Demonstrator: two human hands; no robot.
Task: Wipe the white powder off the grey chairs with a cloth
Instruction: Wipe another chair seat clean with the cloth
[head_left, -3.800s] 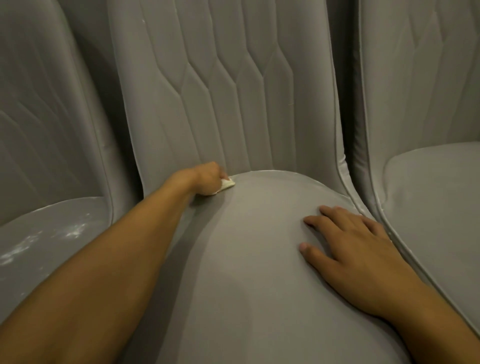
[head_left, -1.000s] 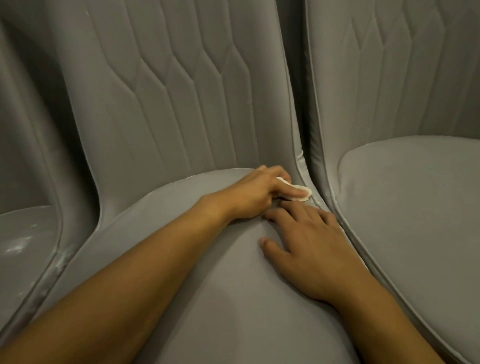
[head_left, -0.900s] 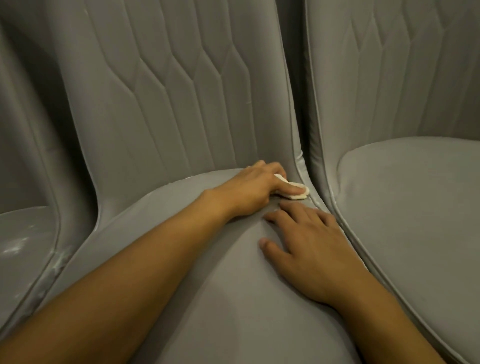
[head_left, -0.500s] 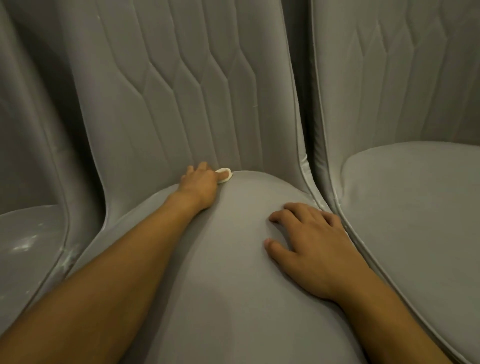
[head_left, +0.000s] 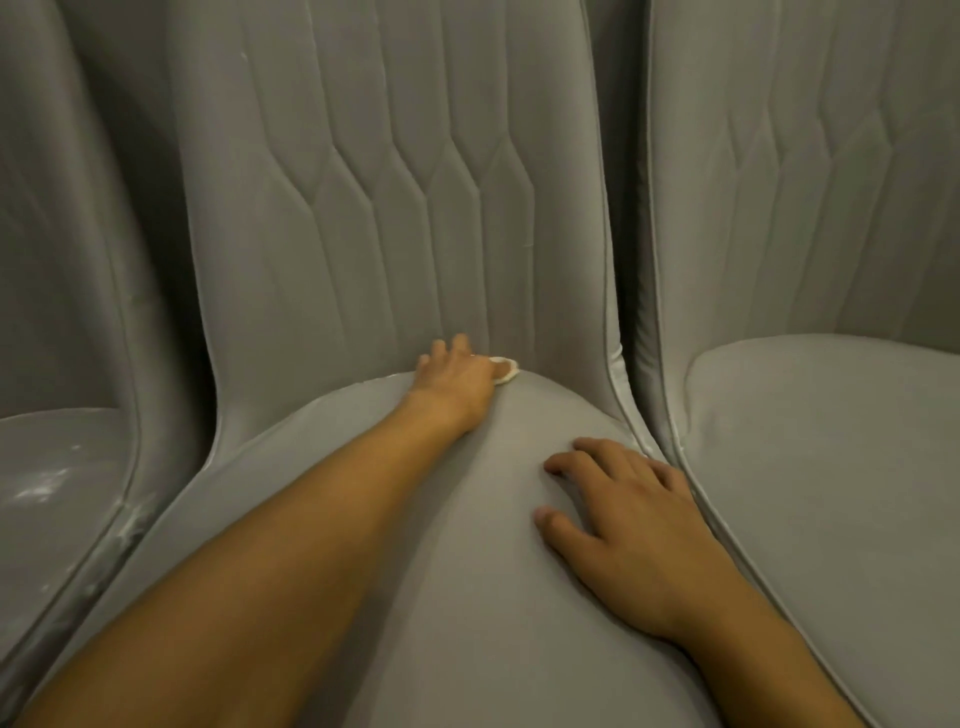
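Powder (head_left: 44, 483) lies in white smears on the seat of the left chair (head_left: 67, 545), and more of it sits along that seat's edge. Next comes the middle chair (head_left: 415, 208), where both my arms reach. My left hand (head_left: 454, 379) is far back on it, at the crack where the seat meets the back. My fingers curl on the cloth (head_left: 508, 370) and push it into that crack. Only a small white bit of the cloth peeks out to the right of my fingers. My right hand (head_left: 623, 525) lies flat on the same seat, near its right edge, fingers spread and holding nothing. The right chair (head_left: 831, 493) stands just beside, and its seat looks plain grey.
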